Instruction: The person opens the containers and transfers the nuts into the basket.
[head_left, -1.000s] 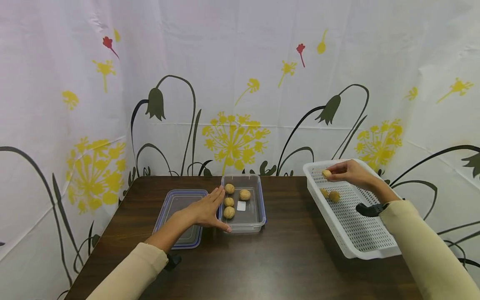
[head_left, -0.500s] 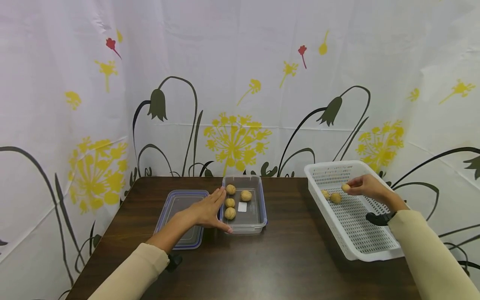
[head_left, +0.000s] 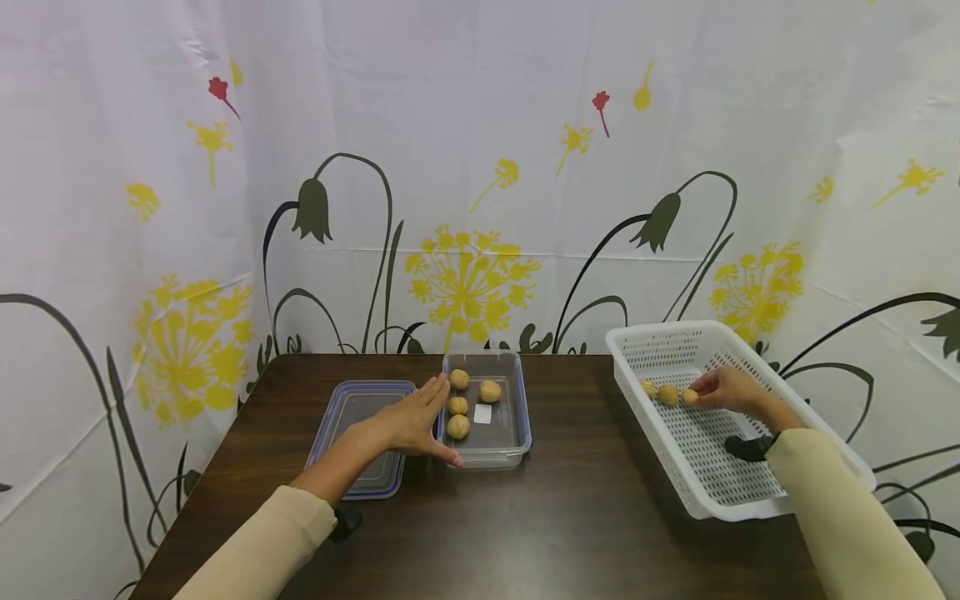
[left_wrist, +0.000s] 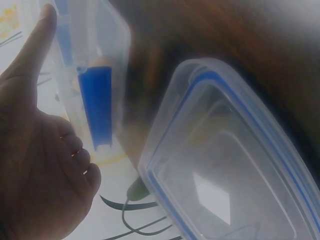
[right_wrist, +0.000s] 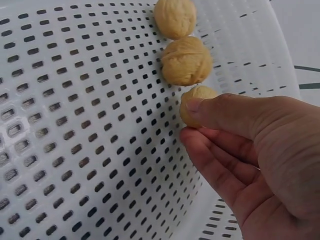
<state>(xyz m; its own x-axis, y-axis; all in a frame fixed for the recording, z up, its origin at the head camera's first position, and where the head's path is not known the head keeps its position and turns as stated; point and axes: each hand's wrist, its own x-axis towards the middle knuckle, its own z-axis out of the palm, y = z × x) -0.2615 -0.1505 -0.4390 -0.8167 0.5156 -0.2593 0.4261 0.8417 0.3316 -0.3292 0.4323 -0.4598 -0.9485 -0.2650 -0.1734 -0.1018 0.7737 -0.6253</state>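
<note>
My right hand [head_left: 731, 390] reaches into the white perforated basket [head_left: 660, 454] and pinches a walnut [right_wrist: 192, 117] between thumb and fingers, low over the basket floor. Two other walnuts, a middle one [right_wrist: 186, 61] and an outer one [right_wrist: 175, 18], lie in a row beside it. My left hand [head_left: 412, 417] rests with fingers straight along the left side of the clear plastic container [head_left: 510, 456]. Inside that container are several walnuts [head_left: 490, 392] and a small white square [head_left: 482, 413]. The left wrist view shows a blue clip [left_wrist: 96, 107] on the container's side.
A clear lid with a blue seal [head_left: 375, 487] lies on the dark wooden table [head_left: 570, 517], left of the container and partly under my left forearm. Behind the table hangs a white curtain [head_left: 465, 125] with printed flowers.
My right hand has carried the walnut rightward, then down into the basket, beside the other two walnuts. The left hand has stayed at the container.
</note>
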